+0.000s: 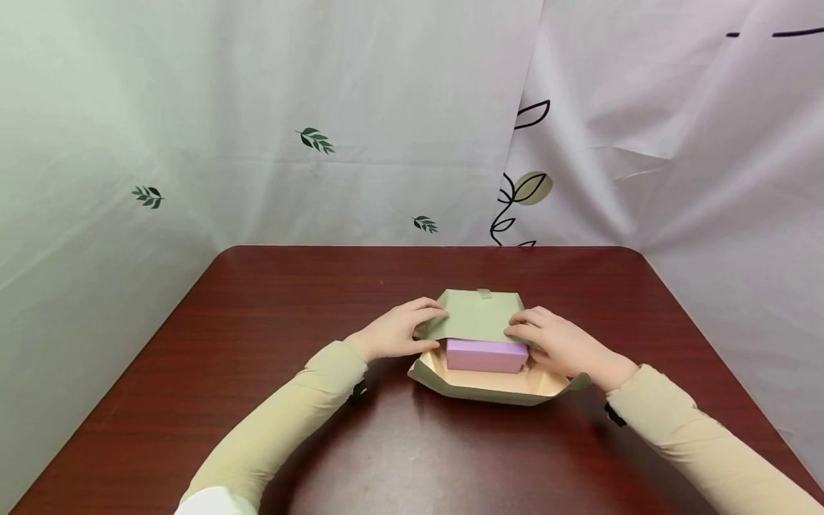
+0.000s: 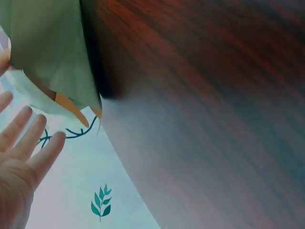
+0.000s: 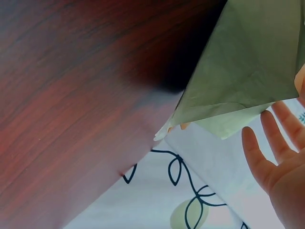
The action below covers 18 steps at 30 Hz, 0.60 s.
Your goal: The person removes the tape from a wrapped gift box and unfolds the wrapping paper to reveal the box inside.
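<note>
A green folding paper box [image 1: 486,315] with a tan inside sits on the table, its lid tilted down over a small purple box [image 1: 487,356]. The purple box's front shows between lid and base. My left hand [image 1: 402,329] touches the lid's left side, thumb near the opening. At the lid's right side, my right hand [image 1: 560,340] rests its fingers on the edge. Both wrist views show mostly straight, spread fingers beside a green side flap [image 2: 55,47]. Some fingertips and contact points are hidden.
The box stands on a dark red wooden table [image 1: 290,300] with rounded far corners. Pale curtains [image 1: 386,107] printed with leaves hang behind the table and at both sides.
</note>
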Available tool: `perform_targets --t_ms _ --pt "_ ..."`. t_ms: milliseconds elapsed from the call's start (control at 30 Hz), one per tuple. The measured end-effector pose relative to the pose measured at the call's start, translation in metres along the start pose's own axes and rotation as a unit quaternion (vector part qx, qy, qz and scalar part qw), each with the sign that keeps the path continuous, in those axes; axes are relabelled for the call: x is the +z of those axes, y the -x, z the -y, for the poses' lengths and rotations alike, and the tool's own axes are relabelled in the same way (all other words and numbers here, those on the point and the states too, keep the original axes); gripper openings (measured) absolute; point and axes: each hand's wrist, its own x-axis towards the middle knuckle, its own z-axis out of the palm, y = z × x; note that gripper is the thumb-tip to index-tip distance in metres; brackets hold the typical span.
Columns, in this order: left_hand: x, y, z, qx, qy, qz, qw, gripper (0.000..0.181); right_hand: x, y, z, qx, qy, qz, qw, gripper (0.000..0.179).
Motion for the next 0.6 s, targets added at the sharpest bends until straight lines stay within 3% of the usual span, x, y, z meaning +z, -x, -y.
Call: perform_targets --t_ms 267,433,600 --pt "-0.004 0.0 0.004 0.013 0.001 -0.049 0.9987 0.03 -0.006 -0.001 -0.004 0.033 0.015 0.0 0.9993 0.039" --pt "-0.005 -0.007 0.009 0.006 0.02 -0.089 0.9959 0.023 -0.009 -0.003 -0.008 0.104 0.048 -0.022 0.9932 0.034" --pt "-0.006 -0.015 0.012 -0.023 0.031 -0.128 0.9911 0.021 -0.009 -0.006 -0.017 0.19 0.069 -0.055 0.9779 0.034"
